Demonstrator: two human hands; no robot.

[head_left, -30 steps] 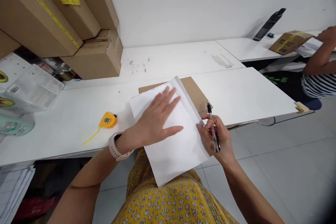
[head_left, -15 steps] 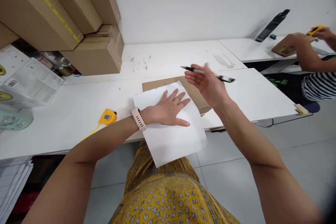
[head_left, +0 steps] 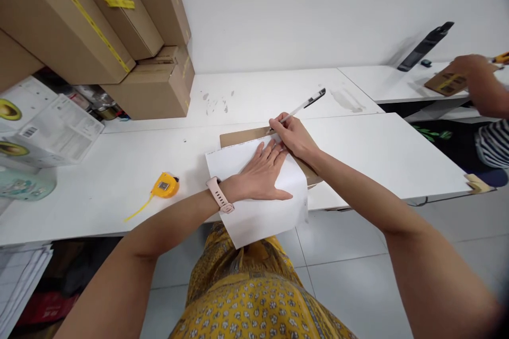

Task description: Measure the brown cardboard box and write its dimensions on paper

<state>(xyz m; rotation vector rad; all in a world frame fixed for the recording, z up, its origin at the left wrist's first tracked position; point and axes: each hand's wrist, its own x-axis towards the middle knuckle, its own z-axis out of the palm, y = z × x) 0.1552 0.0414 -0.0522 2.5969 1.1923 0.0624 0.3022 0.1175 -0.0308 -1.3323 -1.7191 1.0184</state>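
My left hand lies flat with fingers spread on a white sheet of paper. The paper rests on a flat piece of brown cardboard and its lower end hangs past the table's front edge. Small dark marks run along the paper's top edge. My right hand grips a black and clear pen, its tip down by the paper's upper right corner. Whether the tip touches paper or cardboard I cannot tell. A yellow tape measure lies left of the paper with some tape pulled out.
Stacked cardboard boxes stand at the back left. Nearer are a white box with avocado pictures and a pale green container. To the right, another person's arm is over a small cardboard box near a black bottle.
My right hand has come down and left with the pen, from above the cardboard to the paper's upper right corner. My left hand stays spread on the paper.
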